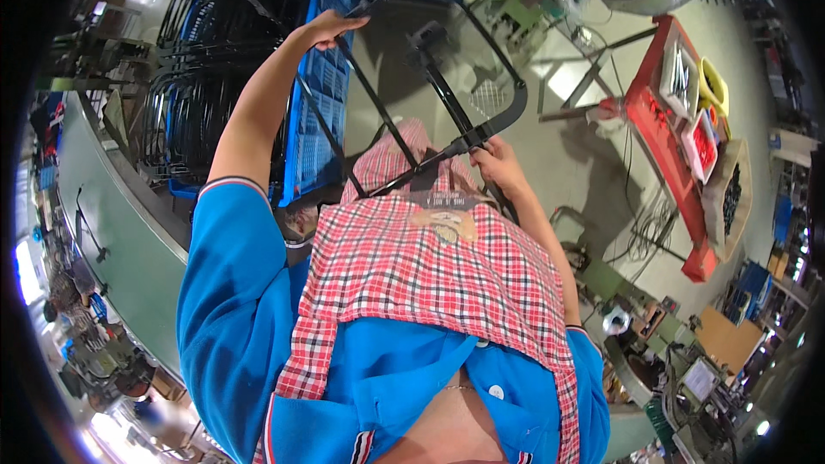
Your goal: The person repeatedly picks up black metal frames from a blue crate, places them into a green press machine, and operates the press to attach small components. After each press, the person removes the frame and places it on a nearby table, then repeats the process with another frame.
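A black tubular metal frame [516, 110] with rounded corners and crossbars is held up in front of my checked apron. My left hand [329, 30] is closed on its far left side, with the thumb lying along the tube. At the near right, my right hand [498, 163] grips the frame's lower bar close to a joint, its fingers partly hidden by the tube. Behind the frame's middle stands a dark post with a blocky head [430, 39], blurred; I cannot tell if it belongs to the frame.
Blue plastic crates [316, 142] stand left and ahead, beside a tall stack of similar black frames [228, 43]. A green-topped bench [129, 215] is at my left. To the right, a red stand [653, 125] carries trays of small parts, with cables [649, 228] on the floor.
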### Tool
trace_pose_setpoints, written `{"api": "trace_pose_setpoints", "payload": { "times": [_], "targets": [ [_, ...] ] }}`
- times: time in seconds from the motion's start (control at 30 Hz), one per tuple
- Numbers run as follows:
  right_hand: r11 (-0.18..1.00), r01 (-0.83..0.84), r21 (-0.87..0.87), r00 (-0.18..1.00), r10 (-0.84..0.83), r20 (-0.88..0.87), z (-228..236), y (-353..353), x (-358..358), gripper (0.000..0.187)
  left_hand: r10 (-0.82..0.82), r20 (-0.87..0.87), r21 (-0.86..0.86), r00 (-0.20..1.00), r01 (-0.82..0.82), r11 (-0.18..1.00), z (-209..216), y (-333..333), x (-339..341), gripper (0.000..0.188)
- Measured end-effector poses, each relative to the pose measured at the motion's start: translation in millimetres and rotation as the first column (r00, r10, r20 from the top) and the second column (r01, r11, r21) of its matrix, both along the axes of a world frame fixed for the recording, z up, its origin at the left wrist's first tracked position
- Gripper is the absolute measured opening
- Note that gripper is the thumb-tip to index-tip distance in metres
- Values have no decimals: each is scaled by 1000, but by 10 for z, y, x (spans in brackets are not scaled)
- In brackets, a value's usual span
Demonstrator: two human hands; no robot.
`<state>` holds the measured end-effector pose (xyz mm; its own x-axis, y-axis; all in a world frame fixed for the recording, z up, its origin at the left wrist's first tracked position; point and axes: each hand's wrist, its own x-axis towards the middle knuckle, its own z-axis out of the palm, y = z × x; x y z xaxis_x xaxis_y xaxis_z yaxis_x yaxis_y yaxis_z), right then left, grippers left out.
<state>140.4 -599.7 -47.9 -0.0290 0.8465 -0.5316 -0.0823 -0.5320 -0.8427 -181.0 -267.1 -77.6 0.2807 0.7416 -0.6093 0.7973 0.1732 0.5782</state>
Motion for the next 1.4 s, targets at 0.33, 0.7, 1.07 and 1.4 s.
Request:
{"api": "trace_pose_setpoints", "payload": {
  "times": [0.33,0.7,1.07,1.4],
  "targets": [
    [972,115,-206,949,-169,-268,182,363,18,43,-232,-207,119,950,260,958,-827,-697,874,65],
    [992,-124,-20,941,123,316,-127,1485,551,65,-467,66,201,882,447,872,470,-886,1174,35],
    [967,-201,-154,642,249,725,389,1614,1086,33,-583,-54,388,811,555,736,942,554,1496,39],
    [964,-267,19,561,139,816,1027,1162,1663,23,-729,-16,496,684,639,588,1214,1120,1937,35]
  ]
}}
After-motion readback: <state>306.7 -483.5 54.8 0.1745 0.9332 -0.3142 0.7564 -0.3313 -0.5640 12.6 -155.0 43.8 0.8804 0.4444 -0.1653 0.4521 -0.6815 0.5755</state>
